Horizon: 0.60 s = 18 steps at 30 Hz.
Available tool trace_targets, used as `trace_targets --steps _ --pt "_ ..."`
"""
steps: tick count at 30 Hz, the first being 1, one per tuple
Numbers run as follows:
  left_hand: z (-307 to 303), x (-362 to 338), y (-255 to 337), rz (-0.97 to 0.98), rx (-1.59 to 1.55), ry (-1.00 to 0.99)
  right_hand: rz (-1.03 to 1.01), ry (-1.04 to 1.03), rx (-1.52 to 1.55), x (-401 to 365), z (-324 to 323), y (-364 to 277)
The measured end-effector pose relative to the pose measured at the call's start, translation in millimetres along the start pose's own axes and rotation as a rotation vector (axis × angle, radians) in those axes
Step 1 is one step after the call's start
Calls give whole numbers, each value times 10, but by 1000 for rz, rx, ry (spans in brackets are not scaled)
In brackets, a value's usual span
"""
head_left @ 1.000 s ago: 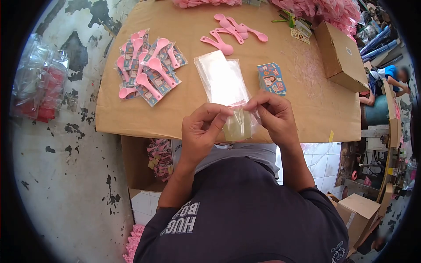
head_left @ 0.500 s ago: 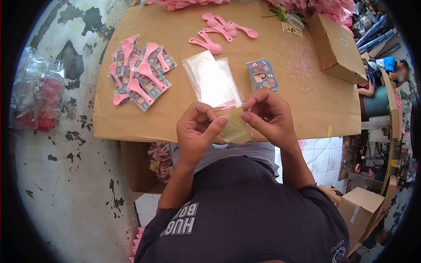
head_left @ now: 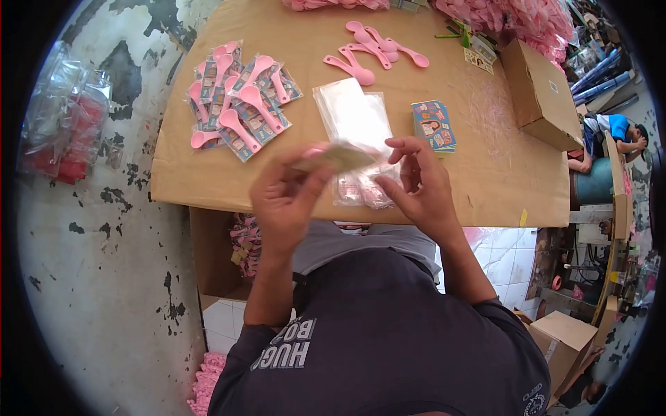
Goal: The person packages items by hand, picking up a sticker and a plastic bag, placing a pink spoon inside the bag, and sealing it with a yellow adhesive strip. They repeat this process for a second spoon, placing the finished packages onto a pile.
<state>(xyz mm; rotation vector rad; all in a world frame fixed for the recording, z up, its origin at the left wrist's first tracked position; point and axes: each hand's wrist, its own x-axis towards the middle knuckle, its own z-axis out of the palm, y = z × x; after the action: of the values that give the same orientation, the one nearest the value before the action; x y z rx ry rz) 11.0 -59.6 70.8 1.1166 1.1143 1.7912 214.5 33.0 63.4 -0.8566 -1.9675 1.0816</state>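
Note:
My left hand (head_left: pixel 284 197) pinches a small plastic packet (head_left: pixel 340 158), blurred and tilted, with a yellowish-green underside and some pink along its top. To its right, my right hand (head_left: pixel 420 180) has its thumb and fingers apart and holds nothing. Beneath the packet lies a stack of clear plastic bags (head_left: pixel 354 114), its near end partly hidden. Right of the bags rests a stack of printed blue cards (head_left: pixel 435 125). On the left side is a pile of packets (head_left: pixel 239 104), each with a pink spoon on a blue card.
Loose pink measuring spoons (head_left: pixel 371 52) lie farther back on the brown-covered table (head_left: pixel 208 173). A cardboard box (head_left: pixel 541 97) stands at the right edge, near heaped pink items (head_left: pixel 479 28). Plastic bags (head_left: pixel 66 125) hang at the left wall. Another person (head_left: pixel 621 128) sits beyond the table.
The packet has moved up and left in my left hand and is now tilted. My right hand has released it, fingers spread. The camera view has shifted slightly.

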Motion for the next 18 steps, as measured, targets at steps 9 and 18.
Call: trace_targets --steps 9,18 --pt "-493 322 11 253 928 227 -50 122 -389 145 -94 40" --pt "-97 -33 -236 169 772 70 -178 -40 -501 249 155 257"
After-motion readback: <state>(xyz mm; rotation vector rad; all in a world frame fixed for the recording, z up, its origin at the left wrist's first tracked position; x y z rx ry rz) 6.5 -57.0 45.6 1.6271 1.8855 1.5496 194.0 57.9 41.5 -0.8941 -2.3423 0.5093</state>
